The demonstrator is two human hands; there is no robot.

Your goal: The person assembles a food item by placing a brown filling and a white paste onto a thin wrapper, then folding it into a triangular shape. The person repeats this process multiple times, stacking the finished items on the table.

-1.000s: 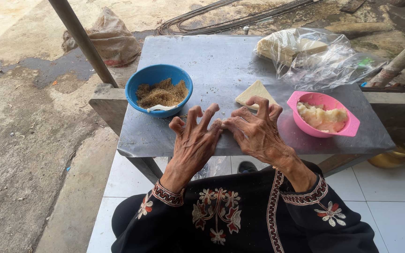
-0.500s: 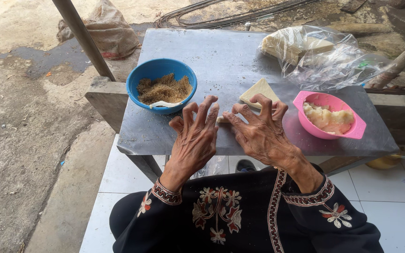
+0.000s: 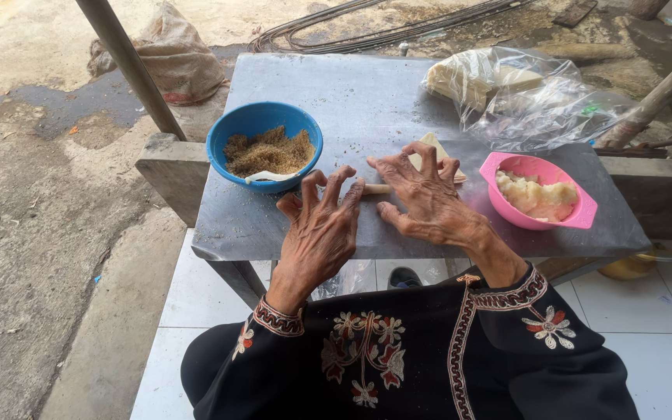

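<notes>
— What's in front of you, biggest first?

— The grey desk (image 3: 367,93) carries everything. At your 1 o'clock lies a clear plastic bag (image 3: 530,97) of pale wrappers; at 11 o'clock a blue bowl (image 3: 262,144) of brown crumbly filling with a spoon; at 2 o'clock a pink bowl (image 3: 542,194) of pale mash.

— And the thing under your hands?

— A thin pale roll (image 3: 375,188) lies at 12 o'clock, its long axis running 9 to 3, across you. Your left hand (image 3: 316,233) and right hand (image 3: 429,198) are both spread, fingers arched, fingertips pressing on it, one at each end. A flat wrapper (image 3: 428,141) shows just beyond your right hand.
</notes>
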